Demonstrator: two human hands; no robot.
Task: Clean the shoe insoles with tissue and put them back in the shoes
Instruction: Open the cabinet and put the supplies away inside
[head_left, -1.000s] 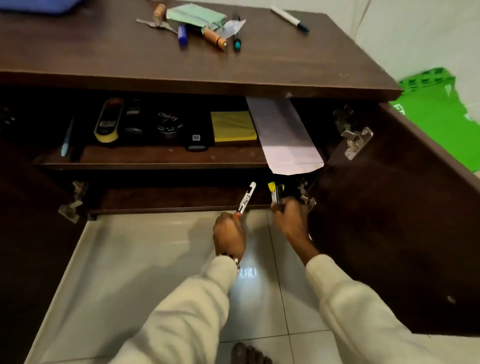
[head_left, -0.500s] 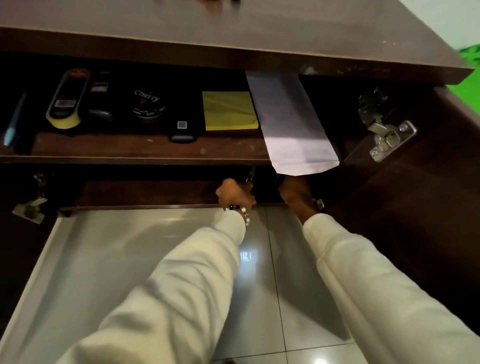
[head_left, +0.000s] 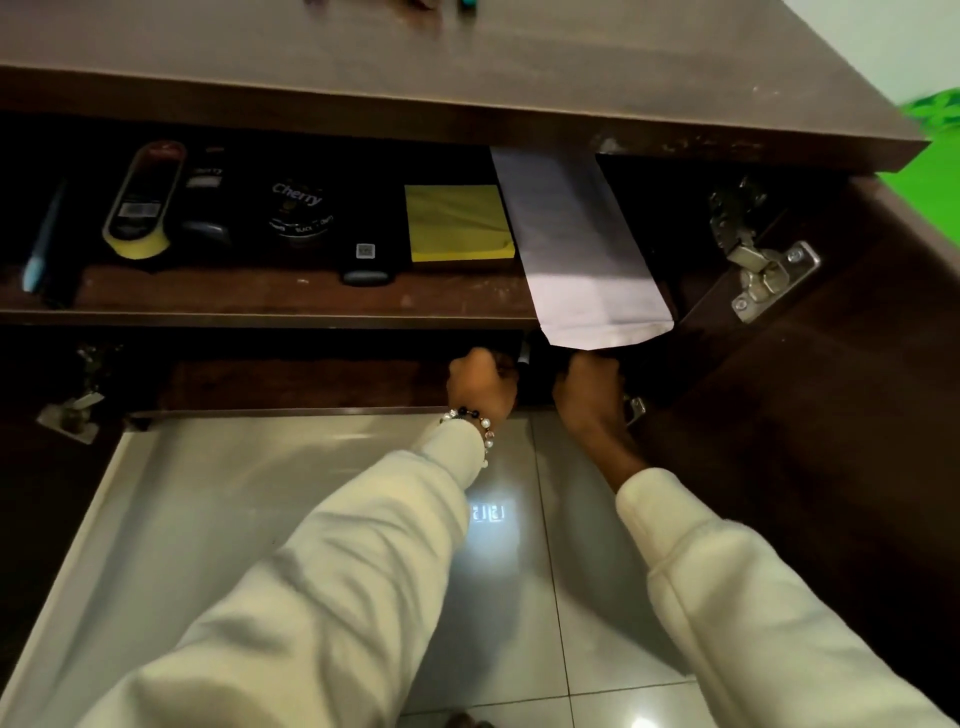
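Both of my hands reach into the dark lower shelf (head_left: 291, 382) of an open wooden cabinet. My left hand (head_left: 480, 387), with a bead bracelet at the wrist, is curled round a dark shoe, of which only a thin edge with a pale tip (head_left: 522, 358) shows beside the knuckles. My right hand (head_left: 589, 395) is just to its right, under a hanging white envelope (head_left: 576, 249). Its fingers disappear into the shadow, so what it holds is hidden. No insole or tissue shows.
The upper shelf (head_left: 260, 296) carries a shoe-shine sponge (head_left: 145, 202), a polish tin (head_left: 301, 208) and a yellow pad (head_left: 457, 223). The right cabinet door (head_left: 857, 415) stands open with its hinge (head_left: 763, 270) exposed. Glossy floor tiles (head_left: 260, 519) lie below my arms.
My hands have gone forward from in front of the cabinet into the lower shelf. The pale and yellow shoe parts seen before are now almost wholly hidden in the dark.
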